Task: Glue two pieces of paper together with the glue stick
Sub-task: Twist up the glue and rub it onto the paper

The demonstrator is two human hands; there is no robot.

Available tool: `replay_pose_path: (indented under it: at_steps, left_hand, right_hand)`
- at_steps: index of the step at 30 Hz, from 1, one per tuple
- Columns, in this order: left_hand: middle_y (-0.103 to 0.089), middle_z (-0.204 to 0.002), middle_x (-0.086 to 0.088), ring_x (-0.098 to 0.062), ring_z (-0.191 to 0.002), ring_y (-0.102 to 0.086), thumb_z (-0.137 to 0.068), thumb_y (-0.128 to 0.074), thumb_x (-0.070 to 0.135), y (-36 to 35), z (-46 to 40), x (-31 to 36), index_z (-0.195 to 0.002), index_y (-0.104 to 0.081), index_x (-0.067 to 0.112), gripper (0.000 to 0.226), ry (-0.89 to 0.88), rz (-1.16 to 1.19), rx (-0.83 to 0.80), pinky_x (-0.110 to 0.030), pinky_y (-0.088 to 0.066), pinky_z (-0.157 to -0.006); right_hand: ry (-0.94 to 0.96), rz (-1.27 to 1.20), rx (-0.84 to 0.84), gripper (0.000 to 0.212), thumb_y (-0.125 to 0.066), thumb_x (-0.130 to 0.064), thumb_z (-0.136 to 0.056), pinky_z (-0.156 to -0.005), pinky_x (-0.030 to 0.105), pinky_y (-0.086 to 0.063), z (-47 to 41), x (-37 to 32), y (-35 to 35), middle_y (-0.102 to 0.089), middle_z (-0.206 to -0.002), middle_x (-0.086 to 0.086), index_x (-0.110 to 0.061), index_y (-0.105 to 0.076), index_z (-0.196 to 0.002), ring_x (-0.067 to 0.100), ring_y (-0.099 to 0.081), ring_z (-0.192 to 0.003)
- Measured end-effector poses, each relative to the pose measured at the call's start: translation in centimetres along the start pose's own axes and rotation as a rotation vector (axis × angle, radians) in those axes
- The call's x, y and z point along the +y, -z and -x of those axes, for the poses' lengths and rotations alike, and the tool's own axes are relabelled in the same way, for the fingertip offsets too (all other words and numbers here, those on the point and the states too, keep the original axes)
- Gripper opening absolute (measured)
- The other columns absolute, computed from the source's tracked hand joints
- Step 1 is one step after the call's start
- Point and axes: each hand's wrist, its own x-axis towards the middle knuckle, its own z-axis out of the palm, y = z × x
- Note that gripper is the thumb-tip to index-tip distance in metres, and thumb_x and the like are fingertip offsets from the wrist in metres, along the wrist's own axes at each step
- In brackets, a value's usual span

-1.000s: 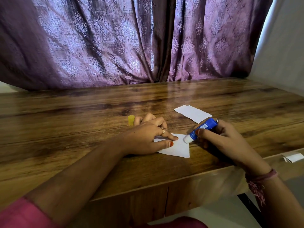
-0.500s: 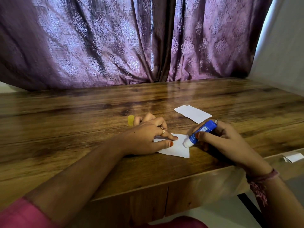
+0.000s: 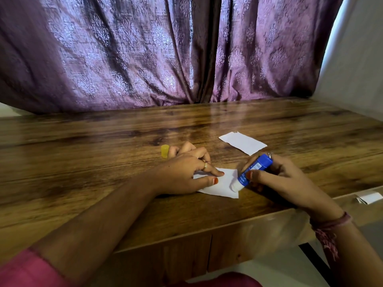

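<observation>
A white piece of paper lies near the table's front edge. My left hand presses its left part flat with thumb and fingertips. My right hand grips a blue glue stick, tilted, with its white tip touching the paper's right side close to the near corner. A second white piece of paper lies flat farther back to the right. The glue stick's yellow cap stands behind my left hand.
The wooden table runs up to a purple curtain at the back. A small folded white slip sits on a lower ledge at the right. A grey wall closes the right side.
The glue stick's tip has slid down along the paper's right side toward the near corner, and my right hand followed. My left hand has stayed put on the paper.
</observation>
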Motion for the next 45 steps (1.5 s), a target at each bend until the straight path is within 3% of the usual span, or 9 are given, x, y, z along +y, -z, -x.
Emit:
replay_pose_path:
  at_steps: [8, 16, 19, 28, 33, 36, 40, 43, 45]
  left_hand:
    - [-0.038, -0.106, 0.02, -0.004, -0.109, -0.026, -0.091, -0.044, 0.054, -0.05, 0.06, -0.07, -0.121, -0.057, 0.048, 0.033, -0.005, 0.011, -0.002, -0.03, -0.012, -0.075]
    - [-0.039, -0.106, 0.02, -0.004, -0.108, -0.026, -0.091, -0.044, 0.054, -0.03, 0.04, -0.05, -0.121, -0.058, 0.046, 0.034, 0.001, 0.009, -0.005, -0.031, -0.014, -0.076]
    - [-0.038, -0.106, 0.02, -0.004, -0.108, -0.026, -0.091, -0.044, 0.054, 0.0, 0.04, -0.03, -0.122, -0.058, 0.047, 0.034, -0.001, 0.004, -0.005, -0.031, -0.012, -0.073]
    - [-0.04, -0.108, 0.019, -0.005, -0.11, -0.026, -0.091, -0.045, 0.053, 0.0, 0.0, -0.07, -0.122, -0.058, 0.045, 0.035, 0.005, 0.008, -0.011, -0.03, -0.013, -0.076]
    - [-0.036, -0.099, 0.025, -0.002, -0.103, -0.025, -0.09, -0.046, 0.054, -0.18, -0.03, -0.15, -0.119, -0.058, 0.048, 0.031, -0.003, 0.02, 0.02, -0.029, -0.012, -0.074]
    - [-0.036, -0.099, 0.024, -0.001, -0.101, -0.025, -0.09, -0.046, 0.054, -0.21, -0.06, -0.23, -0.119, -0.058, 0.049, 0.032, -0.005, 0.018, 0.018, -0.03, -0.012, -0.074]
    - [-0.033, -0.095, 0.031, -0.001, -0.1, -0.024, -0.09, -0.045, 0.055, -0.19, -0.05, -0.2, -0.119, -0.058, 0.049, 0.032, -0.012, 0.014, 0.02, -0.03, -0.011, -0.072]
    - [-0.033, -0.096, 0.029, -0.002, -0.101, -0.024, -0.09, -0.045, 0.055, -0.14, -0.07, -0.2, -0.119, -0.058, 0.048, 0.033, -0.008, 0.021, 0.008, -0.03, -0.012, -0.074]
    - [-0.033, -0.097, 0.028, -0.001, -0.1, -0.023, -0.09, -0.045, 0.055, -0.12, -0.07, -0.2, -0.12, -0.058, 0.048, 0.033, -0.007, 0.022, 0.006, -0.03, -0.012, -0.074]
  right_hand:
    - [0.019, 0.008, -0.043, 0.018, -0.064, -0.034, -0.07, -0.061, 0.033, -0.04, 0.13, -0.31, -0.04, -0.063, -0.07, 0.015, -0.018, -0.07, -0.075, 0.023, -0.052, -0.063]
    - [0.029, 0.002, -0.083, 0.015, -0.064, -0.032, -0.072, -0.066, 0.035, -0.043, 0.06, -0.12, 0.12, -0.064, -0.073, 0.011, -0.02, -0.071, -0.077, 0.022, -0.055, -0.068]
    - [0.024, -0.018, -0.043, 0.016, -0.064, -0.033, -0.07, -0.067, 0.038, -0.041, -0.06, -0.16, 0.06, -0.062, -0.072, 0.021, -0.02, -0.071, -0.075, 0.026, -0.053, -0.068]
    - [0.043, 0.039, -0.068, 0.016, -0.066, -0.036, -0.071, -0.068, 0.039, -0.042, 0.02, 0.01, 0.29, -0.067, -0.074, 0.008, -0.024, -0.072, -0.078, 0.022, -0.057, -0.069]
    - [0.052, 0.043, -0.095, 0.007, -0.065, -0.024, -0.077, -0.069, 0.028, -0.047, 0.08, -0.04, 0.36, -0.069, -0.075, 0.002, -0.024, -0.072, -0.079, 0.014, -0.061, -0.071]
    - [0.049, 0.062, -0.082, 0.023, -0.073, -0.044, -0.071, -0.072, 0.04, -0.045, 0.08, 0.11, 0.38, -0.066, -0.078, 0.016, -0.024, -0.072, -0.082, 0.024, -0.059, -0.073]
    - [0.05, 0.051, -0.088, 0.014, -0.068, -0.037, -0.074, -0.074, 0.037, -0.046, 0.11, 0.06, 0.4, -0.069, -0.08, 0.01, -0.026, -0.072, -0.082, 0.021, -0.062, -0.075]
    - [0.058, 0.059, -0.088, 0.031, -0.073, -0.055, -0.07, -0.072, 0.051, -0.045, 0.11, 0.26, 0.33, -0.063, -0.084, 0.029, -0.027, -0.072, -0.084, 0.042, -0.057, -0.074]
    - [0.052, 0.048, -0.094, 0.025, -0.074, -0.049, -0.071, -0.072, 0.048, -0.044, 0.16, 0.07, 0.22, -0.066, -0.081, 0.022, -0.027, -0.072, -0.083, 0.038, -0.057, -0.073]
